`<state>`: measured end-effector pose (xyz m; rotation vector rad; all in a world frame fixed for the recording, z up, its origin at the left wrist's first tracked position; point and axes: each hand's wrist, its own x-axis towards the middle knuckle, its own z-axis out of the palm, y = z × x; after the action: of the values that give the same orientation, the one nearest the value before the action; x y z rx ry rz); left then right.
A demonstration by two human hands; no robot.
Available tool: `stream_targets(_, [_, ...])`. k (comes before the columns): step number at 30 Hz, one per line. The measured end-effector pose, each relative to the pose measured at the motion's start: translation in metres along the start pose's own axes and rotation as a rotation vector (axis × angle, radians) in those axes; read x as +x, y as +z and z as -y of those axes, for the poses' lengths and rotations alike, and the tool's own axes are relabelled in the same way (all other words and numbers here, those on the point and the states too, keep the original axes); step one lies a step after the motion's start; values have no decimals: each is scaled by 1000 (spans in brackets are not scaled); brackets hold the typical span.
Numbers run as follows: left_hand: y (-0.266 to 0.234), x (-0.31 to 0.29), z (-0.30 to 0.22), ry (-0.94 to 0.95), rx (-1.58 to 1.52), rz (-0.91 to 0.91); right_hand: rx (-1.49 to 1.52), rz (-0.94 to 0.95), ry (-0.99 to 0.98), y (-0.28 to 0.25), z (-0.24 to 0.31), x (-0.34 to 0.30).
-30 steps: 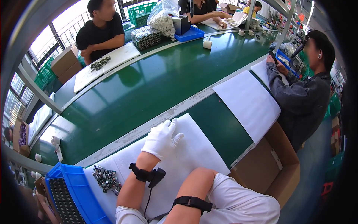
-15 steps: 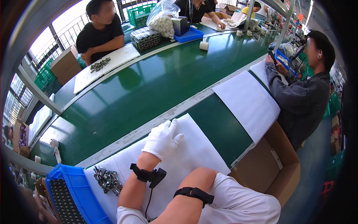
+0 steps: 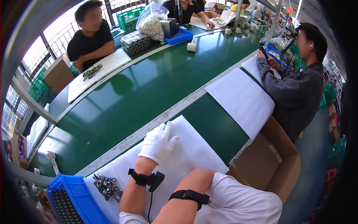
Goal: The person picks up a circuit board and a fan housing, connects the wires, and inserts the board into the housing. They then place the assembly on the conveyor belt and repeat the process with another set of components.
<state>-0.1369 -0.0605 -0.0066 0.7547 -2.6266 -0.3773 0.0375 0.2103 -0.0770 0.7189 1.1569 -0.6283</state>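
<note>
My left hand (image 3: 156, 143), in a white glove, lies palm down on a white foam sheet (image 3: 190, 149). Its fingers are stretched and the thumb stands apart; no object shows in it. A black strap with a small device (image 3: 145, 178) circles that wrist, and a cable runs down from it. My right forearm (image 3: 181, 207) wears a black band and crosses the lower edge; the hand itself is out of sight. Left of my left forearm, a heap of small metal-and-green electronic parts (image 3: 107, 186) sits on the sheet.
A blue bin (image 3: 76, 186) with rows of dark parts stands at the lower left. A green conveyor belt (image 3: 134, 97) runs beyond the sheet. An open cardboard box (image 3: 257, 160) is at my right, beside a person (image 3: 294, 86) holding a phone. Another person (image 3: 91, 44) sits across the belt.
The whole view has shifted slightly, with the surroundings appearing a little farther left. My left hand keeps its spread pose on the sheet.
</note>
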Motion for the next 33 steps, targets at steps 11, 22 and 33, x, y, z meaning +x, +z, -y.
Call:
stream_targets(11, [-7,1,-3,-82,1,101,-323,578,-229,54,105,-87])
stream_targets(22, [-5,-1,3,-80,-44,123,-681,1085,-503,97,176,-151])
stream_targets(33, [-2,-6,7,-69,-43,115,-1150,1554,-653,118,195,-185])
